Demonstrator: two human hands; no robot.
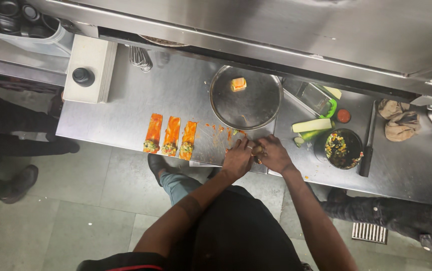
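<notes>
My left hand and my right hand meet at the front edge of a steel counter, fingers curled together over a small roll of food that is mostly hidden between them. To the left lie three orange sauced strips, each with a mound of chopped filling at its near end. A round steel plate behind my hands carries one small orange-and-white piece. Orange smears mark the counter between the strips and my hands.
A dark bowl of chopped vegetable mix stands right of my hands, with a cut zucchini, a grater with a green handle, a small red sauce cup, a knife and a crumpled cloth. A white box sits far left. Other people's legs stand on both sides.
</notes>
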